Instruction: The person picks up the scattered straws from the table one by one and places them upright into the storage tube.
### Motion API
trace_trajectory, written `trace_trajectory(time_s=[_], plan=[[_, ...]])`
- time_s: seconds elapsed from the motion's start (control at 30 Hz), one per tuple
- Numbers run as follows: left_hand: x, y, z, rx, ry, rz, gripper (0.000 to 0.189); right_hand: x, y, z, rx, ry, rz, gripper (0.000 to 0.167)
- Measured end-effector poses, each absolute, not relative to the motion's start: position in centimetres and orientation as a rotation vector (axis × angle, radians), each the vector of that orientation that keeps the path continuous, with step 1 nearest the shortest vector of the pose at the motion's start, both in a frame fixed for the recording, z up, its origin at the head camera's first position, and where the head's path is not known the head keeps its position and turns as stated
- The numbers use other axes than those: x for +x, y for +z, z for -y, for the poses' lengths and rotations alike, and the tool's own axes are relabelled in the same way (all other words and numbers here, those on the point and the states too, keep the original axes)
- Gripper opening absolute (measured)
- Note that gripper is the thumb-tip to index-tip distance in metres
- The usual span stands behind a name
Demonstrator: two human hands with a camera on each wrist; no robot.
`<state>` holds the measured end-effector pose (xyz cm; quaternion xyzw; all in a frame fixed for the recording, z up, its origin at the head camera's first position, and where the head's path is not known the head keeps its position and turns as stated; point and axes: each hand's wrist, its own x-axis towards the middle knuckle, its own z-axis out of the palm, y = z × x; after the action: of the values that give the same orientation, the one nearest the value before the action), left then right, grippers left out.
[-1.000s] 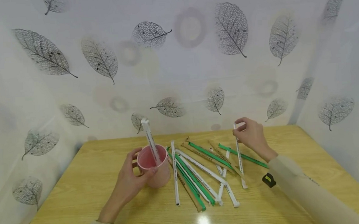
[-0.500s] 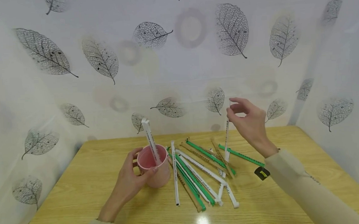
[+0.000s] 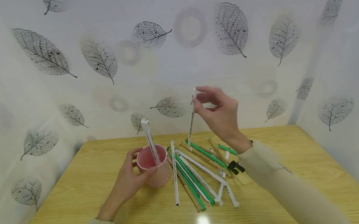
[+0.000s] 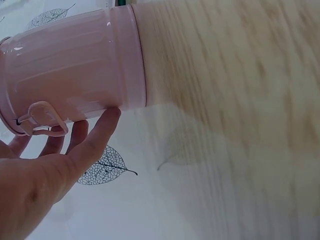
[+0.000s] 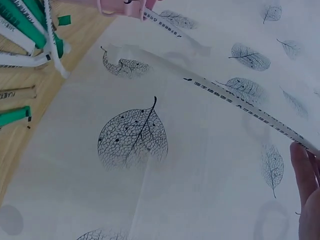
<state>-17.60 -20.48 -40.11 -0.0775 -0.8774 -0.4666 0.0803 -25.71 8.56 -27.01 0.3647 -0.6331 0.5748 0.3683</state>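
My left hand (image 3: 129,181) grips a small pink metal pail (image 3: 159,177), thumb on the near side and fingers round the left. The pail stands upright on the table; its small wire handle shows in the left wrist view. White paper-wrapped straws (image 3: 151,141) lean inside it, their number unclear. Thumb and fingertips of my right hand (image 3: 223,115) pinch the top of another white wrapped straw (image 3: 192,123), which hangs steeply above the pile, right of the pail. Printed lettering on it shows in the right wrist view.
Wrapped straws in white (image 3: 175,174), green (image 3: 206,151) and brown (image 3: 187,188) lie criss-crossed on the wooden table (image 3: 89,182), right of the pail. My right forearm hides part of a green one. A leaf-printed sheet (image 3: 192,71) closes off the back and sides.
My right hand has lifted the white wrapped straw from the pile's right side and carried it up and left toward the pail. My left hand and the pail stay put.
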Motion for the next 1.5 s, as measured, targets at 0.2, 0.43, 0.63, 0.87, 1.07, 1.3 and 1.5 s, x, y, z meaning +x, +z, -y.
trace_trajectory(time_s=[0.2, 0.43, 0.63, 0.87, 1.07, 1.3, 1.5], plan=[[-17.8, -40.3, 20.4, -0.225, -1.395, 2.623, 0.075, -26.0, -26.4, -5.6, 1.020, 1.589, 1.562, 0.031], [-17.8, -40.3, 20.3, -0.212, -1.402, 2.629, 0.077, -25.7, -26.2, -2.8, 1.117, 1.636, 1.522, 0.031], [-17.7, -40.4, 20.4, -0.220, -1.396, 2.622, 0.077, -25.6, -27.6, -1.5, 1.173, 1.547, 1.584, 0.030], [-17.6, -40.7, 20.7, -0.227, -1.377, 2.619, 0.075, -25.7, -29.8, -1.1, 1.165, 1.488, 1.711, 0.027], [-17.6, -40.4, 20.7, -0.229, -1.399, 2.621, 0.075, -26.0, -31.5, -1.1, 1.172, 1.449, 1.787, 0.026], [-17.7, -40.5, 20.7, -0.239, -1.404, 2.620, 0.074, -26.2, -33.7, -1.3, 1.185, 1.427, 1.883, 0.024], [-17.6, -40.4, 20.8, -0.233, -1.398, 2.628, 0.075, -26.3, -35.0, -1.1, 1.230, 1.372, 1.943, 0.026]])
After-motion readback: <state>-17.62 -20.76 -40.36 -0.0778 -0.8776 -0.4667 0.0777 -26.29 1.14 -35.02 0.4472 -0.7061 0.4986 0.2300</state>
